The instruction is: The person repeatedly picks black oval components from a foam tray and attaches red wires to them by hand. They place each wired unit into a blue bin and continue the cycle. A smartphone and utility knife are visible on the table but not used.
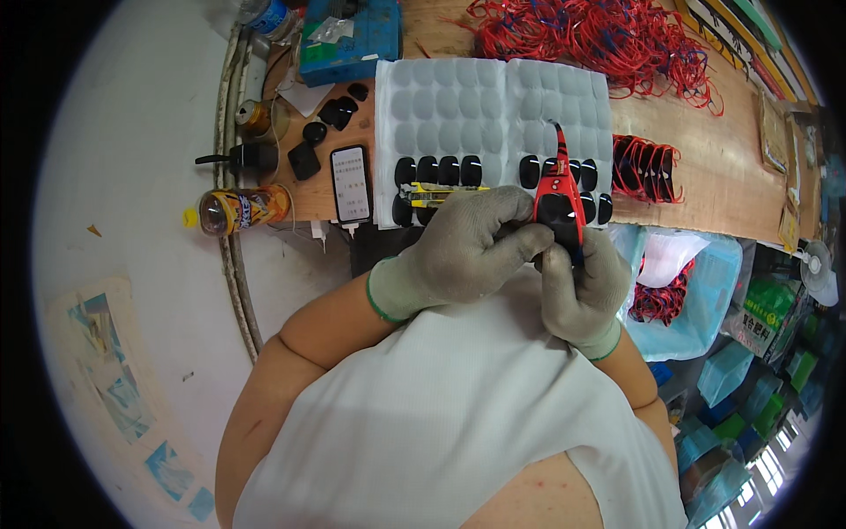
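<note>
Both of my hands wear grey gloves with green cuffs and are closed on a pair of red-framed sunglasses (557, 207). One red temple arm points up and away from me, and a dark lens faces up. My left hand (480, 247) pinches the sunglasses from the left, thumb and forefinger at the lens's lower edge. My right hand (583, 295) grips them from the right and below. Just beyond the hands lies a white moulded tray (445, 97) with dark lenses (448, 167) in its nearer pockets. A yellow knife-like tool (441, 194) rests over some lenses, beside my left hand.
A phone (352, 183), loose dark lenses (337, 112) and a bottle (238, 210) lie left. Behind stand a blue box (351, 40) and a heap of red frames (590, 40). Frames stand in a row (648, 169) at right, above a light-blue bin (718, 291).
</note>
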`<state>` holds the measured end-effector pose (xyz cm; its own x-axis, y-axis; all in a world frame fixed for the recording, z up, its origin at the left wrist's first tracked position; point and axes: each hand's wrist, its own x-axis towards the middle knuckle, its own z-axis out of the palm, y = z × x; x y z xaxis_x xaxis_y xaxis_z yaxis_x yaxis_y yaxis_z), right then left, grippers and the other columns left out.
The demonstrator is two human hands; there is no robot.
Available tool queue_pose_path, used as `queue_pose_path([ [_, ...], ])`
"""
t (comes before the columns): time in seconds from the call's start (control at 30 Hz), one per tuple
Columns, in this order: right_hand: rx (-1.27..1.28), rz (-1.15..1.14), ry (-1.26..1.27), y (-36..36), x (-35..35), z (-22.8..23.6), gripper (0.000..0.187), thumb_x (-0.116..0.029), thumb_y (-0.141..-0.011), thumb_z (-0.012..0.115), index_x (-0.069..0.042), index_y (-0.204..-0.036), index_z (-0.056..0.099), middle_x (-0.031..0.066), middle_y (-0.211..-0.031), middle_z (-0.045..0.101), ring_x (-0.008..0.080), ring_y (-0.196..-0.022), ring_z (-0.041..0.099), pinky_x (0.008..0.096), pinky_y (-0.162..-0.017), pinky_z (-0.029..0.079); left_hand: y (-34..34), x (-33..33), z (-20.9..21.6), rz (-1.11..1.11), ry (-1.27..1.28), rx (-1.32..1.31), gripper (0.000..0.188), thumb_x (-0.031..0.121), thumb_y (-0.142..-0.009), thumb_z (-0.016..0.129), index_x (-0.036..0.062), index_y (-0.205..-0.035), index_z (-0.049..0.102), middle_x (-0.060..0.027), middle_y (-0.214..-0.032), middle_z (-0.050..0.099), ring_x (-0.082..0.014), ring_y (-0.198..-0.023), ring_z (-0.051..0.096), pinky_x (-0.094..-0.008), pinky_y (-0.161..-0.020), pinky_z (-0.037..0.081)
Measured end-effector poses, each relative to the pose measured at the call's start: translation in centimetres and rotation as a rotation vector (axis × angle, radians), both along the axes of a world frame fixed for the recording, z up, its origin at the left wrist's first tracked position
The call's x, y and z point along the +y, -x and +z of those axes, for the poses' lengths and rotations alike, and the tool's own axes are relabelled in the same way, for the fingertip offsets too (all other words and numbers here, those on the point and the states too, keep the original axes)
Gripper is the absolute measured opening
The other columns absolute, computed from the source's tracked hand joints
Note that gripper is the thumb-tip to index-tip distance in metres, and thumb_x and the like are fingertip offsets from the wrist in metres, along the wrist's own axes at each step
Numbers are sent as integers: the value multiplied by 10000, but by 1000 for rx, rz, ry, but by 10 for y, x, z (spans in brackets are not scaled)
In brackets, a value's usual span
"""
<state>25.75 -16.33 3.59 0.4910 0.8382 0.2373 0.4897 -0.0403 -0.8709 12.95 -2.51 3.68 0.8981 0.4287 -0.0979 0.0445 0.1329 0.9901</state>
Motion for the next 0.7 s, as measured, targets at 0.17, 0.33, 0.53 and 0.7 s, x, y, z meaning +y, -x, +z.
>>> queue_pose_path([
  [0.17, -74, 39, -48, -8, 7, 1, 81, 32, -810, 672, 32, -887, 645, 130, -712, 622, 217, -564, 583, 321, -532, 453, -2, 12, -1, -68, -34, 77, 165, 57, -961, 606, -5, -1099, 673, -45, -977, 657, -74, -856, 611, -238, -747, 504],
  [0.33, 224, 179, 28, -17, 21, 7, 104, 15, -825, 695, 37, -925, 676, 122, -742, 650, 175, -603, 609, 299, -553, 464, -1, 25, -9, -11, -11, -61, 155, 114, -925, 658, -3, -1025, 679, -113, -964, 679, -182, -889, 640, -342, -769, 505],
  [0.53, 368, 185, 60, -31, 14, -7, 127, -28, -864, 694, 36, -972, 680, 107, -779, 662, 163, -666, 617, 294, -616, 481, -21, 37, -11, -99, -285, -176, 259, 150, -903, 661, 42, -1135, 701, -265, -1509, 452, -394, -1493, 313, -449, -1180, 293],
  [0.7, 301, -13, 153, -54, -11, -18, 153, -27, -861, 696, 36, -999, 679, 120, -766, 647, 201, -653, 615, 313, -617, 486, -66, 92, -35, -225, -388, 44, 195, 198, -864, 712, 33, -968, 724, -174, -1202, 705, -308, -1236, 616, -395, -1040, 461],
])
